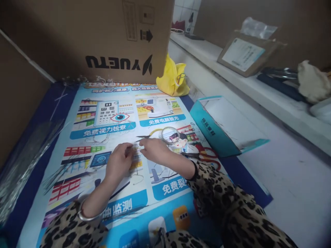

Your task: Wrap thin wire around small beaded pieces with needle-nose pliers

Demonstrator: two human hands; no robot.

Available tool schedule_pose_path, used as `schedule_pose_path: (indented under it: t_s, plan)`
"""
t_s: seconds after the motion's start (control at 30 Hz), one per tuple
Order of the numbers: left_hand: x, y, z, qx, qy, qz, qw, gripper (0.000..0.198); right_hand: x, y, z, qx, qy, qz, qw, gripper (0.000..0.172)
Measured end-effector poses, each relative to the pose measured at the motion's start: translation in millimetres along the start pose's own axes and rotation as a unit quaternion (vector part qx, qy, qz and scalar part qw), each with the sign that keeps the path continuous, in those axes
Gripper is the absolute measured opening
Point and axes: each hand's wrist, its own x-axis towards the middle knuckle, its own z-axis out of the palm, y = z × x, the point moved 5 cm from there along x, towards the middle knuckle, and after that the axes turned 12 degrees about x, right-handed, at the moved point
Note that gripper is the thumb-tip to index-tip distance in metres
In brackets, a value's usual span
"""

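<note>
My left hand [119,161] is closed, thumb and fingers pinched together just above the printed poster sheet [143,155]. What it pinches is too small to make out. A short gap away, my right hand [155,150] has its fingertips together, pointing at the left one. Its grip is also unclear. Just behind the right hand shows a tool with dark pointed tips [142,137] and a curved yellow handle [155,131]; I cannot tell whether the hand touches it. A clear ring-shaped roll [170,135] lies behind the right wrist. Thin dark wires [60,172] lie to the left.
A large cardboard box [108,38] stands at the back. To the right are a yellow bag [173,81] and an open teal box [214,129]. A white ledge [207,51] carries a labelled parcel [243,55]. Clear plastic [28,162] lies at left; red-handled scissors [208,156] lie by the right forearm.
</note>
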Motion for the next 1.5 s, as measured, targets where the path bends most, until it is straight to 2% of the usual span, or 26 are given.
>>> schedule_pose_path:
  t_s: [0.1, 0.3, 0.4, 0.5, 0.63, 0.83, 1.13, 1.5]
  plan:
    - [0, 2, -1.4, 0.012, -0.005, -0.012, 1.000, 0.024, -19, 20, -26, -0.023, 0.001, 0.011, 1.000, 0.025]
    - [0, 6, -3.8, 0.013, -0.017, -0.025, 0.999, 0.026, -55, 110, -97, -0.072, 0.056, 0.124, 0.988, 0.031]
    - [-1, 7, -4.8, 0.020, -0.022, -0.028, 0.999, 0.027, -63, 146, -106, -0.076, 0.051, 0.155, 0.984, 0.029]
    - [-1, 6, -5.3, 0.022, -0.022, -0.033, 0.999, 0.028, -67, 165, -103, -0.070, 0.024, 0.162, 0.984, 0.025]
    - [-1, 6, -5.0, 0.020, -0.021, -0.031, 0.999, 0.029, -70, 173, -101, -0.070, 0.017, 0.154, 0.985, 0.020]
    - [-2, 7, -5.6, 0.018, -0.021, -0.027, 0.999, 0.029, -60, 178, -100, -0.111, 0.076, 0.164, 0.977, 0.033]
    - [-2, 6, -4.4, 0.016, -0.019, -0.025, 0.999, 0.028, -57, 174, -96, -0.158, 0.046, 0.169, 0.972, 0.027]
    - [-1, 6, -4.6, 0.011, -0.024, -0.032, 0.999, 0.028, -47, 171, -87, -0.205, 0.047, 0.205, 0.956, 0.022]
